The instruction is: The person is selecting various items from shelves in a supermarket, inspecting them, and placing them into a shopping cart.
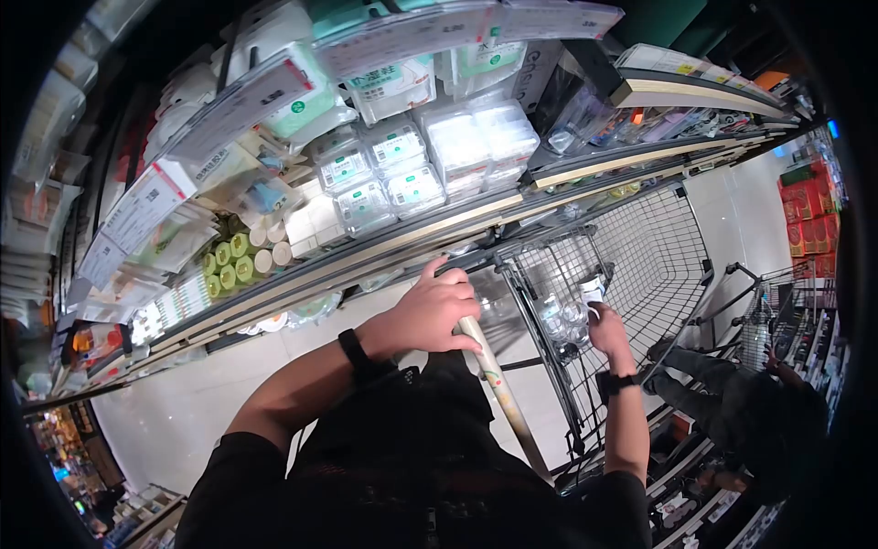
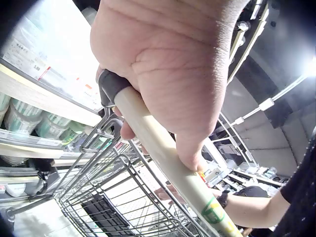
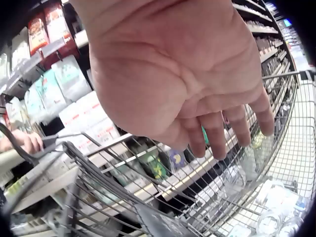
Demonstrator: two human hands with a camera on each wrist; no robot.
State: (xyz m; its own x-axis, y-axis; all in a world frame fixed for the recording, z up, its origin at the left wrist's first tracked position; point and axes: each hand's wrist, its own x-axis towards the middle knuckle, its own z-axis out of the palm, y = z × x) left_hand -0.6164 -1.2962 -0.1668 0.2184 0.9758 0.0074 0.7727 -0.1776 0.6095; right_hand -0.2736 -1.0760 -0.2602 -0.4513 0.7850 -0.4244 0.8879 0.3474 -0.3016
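My left hand [image 1: 437, 311] grips the pale shopping cart handle [image 1: 501, 389] near its dark end fitting. In the left wrist view the thumb lies along one side of the handle [image 2: 153, 133], with fingertips showing beyond it. Over the wire cart basket [image 1: 645, 242] is my right hand [image 1: 607, 331]. Its fingers [image 3: 212, 136] hang loosely extended in the right wrist view, holding nothing. Below that hand, clear plastic packs [image 1: 560, 318] lie in the cart beside a white-labelled item [image 1: 593, 289], which the fingertips overlap in the head view.
Shelves along the left carry clear plastic boxes [image 1: 366, 206], green-ended rolls [image 1: 236, 261] and hanging packets behind price strips [image 1: 151, 197]. A person in dark clothes [image 1: 754, 412] is at the right, near another cart [image 1: 786, 302]. Red boxes [image 1: 809, 220] are stacked farther off.
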